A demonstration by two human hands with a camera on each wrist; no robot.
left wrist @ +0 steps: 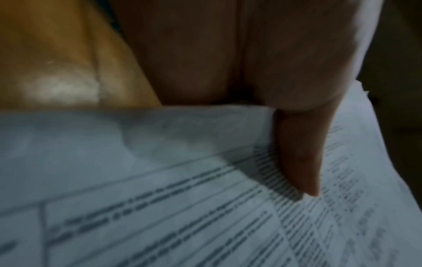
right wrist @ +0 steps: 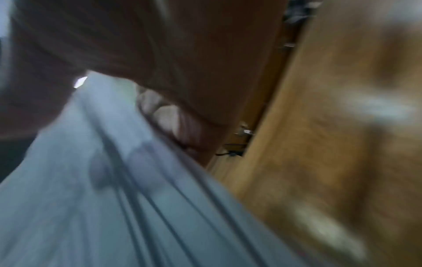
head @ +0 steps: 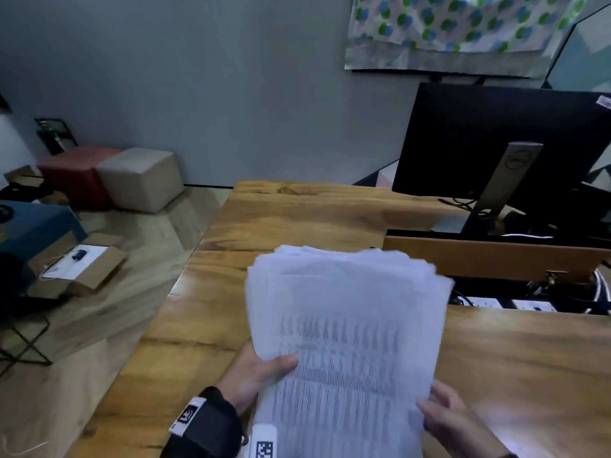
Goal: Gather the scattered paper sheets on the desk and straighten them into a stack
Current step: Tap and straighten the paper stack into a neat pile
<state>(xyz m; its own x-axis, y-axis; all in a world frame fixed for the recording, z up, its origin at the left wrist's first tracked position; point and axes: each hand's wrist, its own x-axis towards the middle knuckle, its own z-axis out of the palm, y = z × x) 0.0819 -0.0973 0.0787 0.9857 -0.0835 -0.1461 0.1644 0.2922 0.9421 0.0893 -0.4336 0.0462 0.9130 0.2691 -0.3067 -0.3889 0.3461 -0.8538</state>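
Observation:
A bundle of white printed paper sheets point(head: 347, 325) is held up above the wooden desk point(head: 297, 219), its top edges uneven and fanned. My left hand point(head: 264, 371) grips the bundle's left edge, thumb lying over the printed front. In the left wrist view that thumb point(left wrist: 299, 153) presses on the paper sheets point(left wrist: 160, 207). My right hand point(head: 446, 414) holds the bundle's lower right edge, thumb on the front. The right wrist view is blurred and shows the sheets' layered edges point(right wrist: 114, 198) under my right hand point(right wrist: 171, 72).
A black monitor point(head: 496, 143) on a silver stand sits at the back right behind a wooden divider board point(head: 489, 259). Cables and sockets lie in the gap behind it. Left of the desk are floor, cube stools point(head: 139, 180) and a cardboard box point(head: 82, 266).

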